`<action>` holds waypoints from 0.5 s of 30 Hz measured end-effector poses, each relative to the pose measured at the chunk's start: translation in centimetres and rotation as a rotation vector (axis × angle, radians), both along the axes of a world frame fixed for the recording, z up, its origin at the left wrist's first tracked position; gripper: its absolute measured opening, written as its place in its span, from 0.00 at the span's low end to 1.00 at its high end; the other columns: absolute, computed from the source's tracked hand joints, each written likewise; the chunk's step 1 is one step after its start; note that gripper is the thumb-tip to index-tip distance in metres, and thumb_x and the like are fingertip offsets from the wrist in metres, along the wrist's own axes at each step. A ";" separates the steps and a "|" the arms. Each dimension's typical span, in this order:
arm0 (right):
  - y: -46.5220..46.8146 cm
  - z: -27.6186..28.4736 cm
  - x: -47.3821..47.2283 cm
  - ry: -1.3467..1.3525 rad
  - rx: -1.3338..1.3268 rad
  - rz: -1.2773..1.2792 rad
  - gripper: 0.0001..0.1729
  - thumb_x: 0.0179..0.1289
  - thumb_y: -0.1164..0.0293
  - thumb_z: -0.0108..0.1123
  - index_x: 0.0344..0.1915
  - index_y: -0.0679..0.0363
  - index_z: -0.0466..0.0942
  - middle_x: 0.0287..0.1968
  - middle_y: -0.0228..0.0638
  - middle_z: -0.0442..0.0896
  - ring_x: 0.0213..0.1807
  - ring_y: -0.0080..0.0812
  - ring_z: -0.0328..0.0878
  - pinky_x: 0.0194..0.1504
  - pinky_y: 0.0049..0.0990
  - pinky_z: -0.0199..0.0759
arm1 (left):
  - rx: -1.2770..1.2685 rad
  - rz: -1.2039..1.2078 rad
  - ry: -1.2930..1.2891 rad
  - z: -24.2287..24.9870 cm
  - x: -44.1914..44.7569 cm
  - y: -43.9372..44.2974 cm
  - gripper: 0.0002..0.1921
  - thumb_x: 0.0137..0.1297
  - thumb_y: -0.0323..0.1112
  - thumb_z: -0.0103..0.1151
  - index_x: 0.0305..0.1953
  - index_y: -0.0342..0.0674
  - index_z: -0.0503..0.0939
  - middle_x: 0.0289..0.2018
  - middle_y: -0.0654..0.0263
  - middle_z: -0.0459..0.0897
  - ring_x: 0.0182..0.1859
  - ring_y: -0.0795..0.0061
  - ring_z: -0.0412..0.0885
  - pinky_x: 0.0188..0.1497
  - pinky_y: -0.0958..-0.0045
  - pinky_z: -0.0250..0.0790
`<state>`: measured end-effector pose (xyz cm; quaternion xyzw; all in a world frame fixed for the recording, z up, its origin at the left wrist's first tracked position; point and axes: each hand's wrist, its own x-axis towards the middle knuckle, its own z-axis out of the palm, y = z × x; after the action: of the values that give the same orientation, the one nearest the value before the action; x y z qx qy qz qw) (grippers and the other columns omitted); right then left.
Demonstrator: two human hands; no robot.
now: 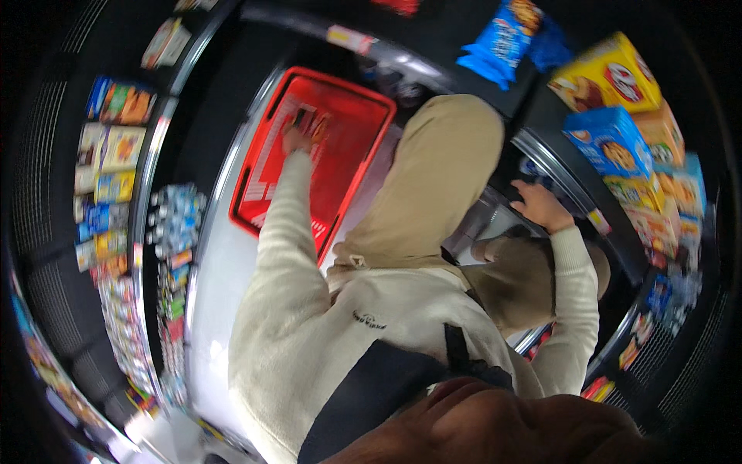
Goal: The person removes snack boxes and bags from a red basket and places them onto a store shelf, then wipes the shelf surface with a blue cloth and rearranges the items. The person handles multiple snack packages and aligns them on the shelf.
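My left hand [296, 140] reaches down inside a red plastic shopping basket [357, 171] on the floor. Against its fingers is a small package [319, 129] with dark, white and orange patches. Blur hides whether the fingers grip it or only touch it. My right hand [544, 207] is empty, fingers apart, beside the metal front edge of the right-hand shelf [559, 174]. Above that edge, a blue cookie box [608, 142] and a yellow box [614, 75] stand on the shelf.
My bent knee [458, 133] is between the basket and the right shelf. Blue cookie bags [503, 43] lie on the shelf ahead. On the left, shelves hold boxed snacks [120, 148] and clear bottles or packs [177, 217]. Pale floor [214, 325] runs along the left.
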<state>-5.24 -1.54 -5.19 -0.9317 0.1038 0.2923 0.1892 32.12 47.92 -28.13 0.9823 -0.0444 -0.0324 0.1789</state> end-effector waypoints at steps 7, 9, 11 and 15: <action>0.4 0.0 0.5 0.032 -0.032 0.031 0.29 0.69 0.63 0.64 0.65 0.65 0.74 0.50 0.53 0.86 0.55 0.55 0.84 0.54 0.48 0.80 | -0.256 -0.158 -0.164 3.0 -1.2 1.7 0.43 0.49 0.43 0.83 0.63 0.29 0.72 0.43 0.48 0.89 0.44 0.50 0.89 0.47 0.55 0.81; 0.7 -0.1 0.6 -0.003 -0.017 0.061 0.28 0.69 0.63 0.65 0.63 0.66 0.75 0.49 0.53 0.86 0.53 0.54 0.84 0.53 0.48 0.80 | -0.633 -0.195 -0.157 7.5 -1.8 1.0 0.38 0.54 0.33 0.81 0.64 0.29 0.72 0.44 0.53 0.88 0.41 0.63 0.88 0.45 0.65 0.80; 0.9 -0.1 0.8 -0.049 -0.009 0.099 0.27 0.68 0.63 0.65 0.62 0.67 0.75 0.47 0.52 0.87 0.52 0.53 0.85 0.51 0.48 0.81 | -0.803 -0.169 -0.100 14.6 -2.6 -0.6 0.32 0.59 0.25 0.77 0.63 0.30 0.72 0.46 0.57 0.87 0.41 0.75 0.86 0.44 0.74 0.79; 1.4 0.3 0.8 -0.058 -0.032 0.145 0.26 0.68 0.63 0.66 0.60 0.68 0.76 0.46 0.51 0.88 0.50 0.52 0.86 0.49 0.47 0.81 | -1.034 -0.423 -0.212 29.6 -4.9 -8.6 0.27 0.65 0.22 0.71 0.63 0.30 0.72 0.48 0.61 0.85 0.44 0.79 0.85 0.44 0.79 0.78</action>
<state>-4.47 -0.16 -4.89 -0.9477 0.0352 0.2766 0.1556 27.21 39.35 1.49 0.7347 -0.2680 0.0574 0.6206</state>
